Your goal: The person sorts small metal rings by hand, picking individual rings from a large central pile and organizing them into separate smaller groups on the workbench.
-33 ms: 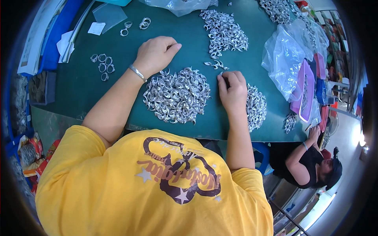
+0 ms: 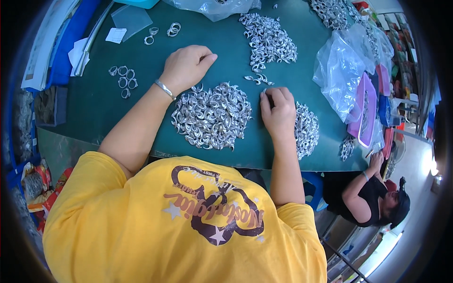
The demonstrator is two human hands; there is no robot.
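My left hand [image 2: 186,66] lies curled on the green tabletop, its thumb against the bent fingers. Whatever it holds, if anything, is hidden. My right hand [image 2: 279,112] is closed, with a small silvery metal piece [image 2: 264,90] showing at its thumb and fingertips. Between my forearms spreads a large heap of small crescent-shaped metal pieces [image 2: 212,115]. A second heap [image 2: 306,131] lies just right of my right wrist. Beyond the right hand are a few loose crescents [image 2: 258,79] and a further pile of crescents [image 2: 269,40].
Several metal rings [image 2: 123,81] lie on the left, with more rings [image 2: 173,29] farther back. Clear plastic bags [image 2: 337,70] and a purple tray [image 2: 367,111] of metal parts stand on the right. A co-worker in black [image 2: 363,198] sits at the table's right edge.
The whole view has shifted very slightly. Both hands keep the same pose and place.
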